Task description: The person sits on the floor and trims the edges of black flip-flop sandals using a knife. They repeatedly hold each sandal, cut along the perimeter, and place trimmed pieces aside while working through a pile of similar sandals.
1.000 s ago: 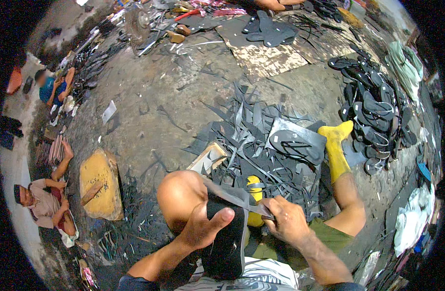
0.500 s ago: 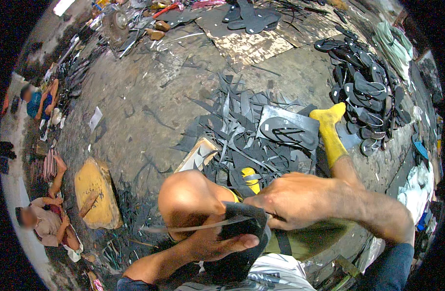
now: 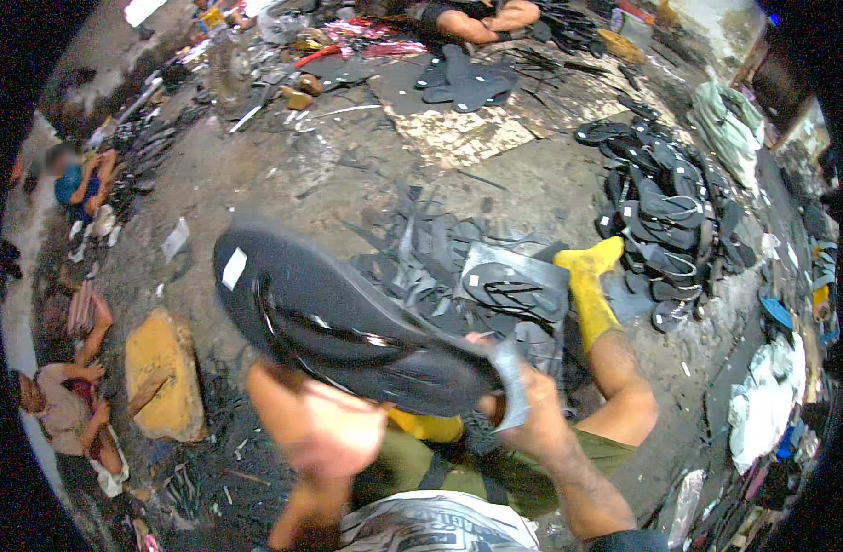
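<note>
A large black flip-flop (image 3: 348,322) with a small white label is held up in front of me, sole edge tilted and partly smeared by motion. My right hand (image 3: 536,409) grips its narrow end. A curved grey piece (image 3: 511,386) shows at that hand, too blurred to name. Low on the left, my left forearm (image 3: 302,515) comes up beside a bright, blurred knee (image 3: 325,423); the fingers of my left hand cannot be made out. Beyond the held flip-flop, another black flip-flop (image 3: 513,288) lies on a grey plate (image 3: 484,258) among dark rubber offcuts (image 3: 412,244).
A heap of black flip-flops (image 3: 665,207) lies at the right. My foot in a yellow sock (image 3: 591,258) is beside the plate. A yellow block (image 3: 164,377) stands at the left, near two seated people. Further black soles (image 3: 467,83) lie on cardboard (image 3: 481,138) ahead.
The black footwear piece has come up from my lap, now showing as a whole flip-flop. My right hand has moved down. My view has tilted upward, and a person's legs show at the top.
</note>
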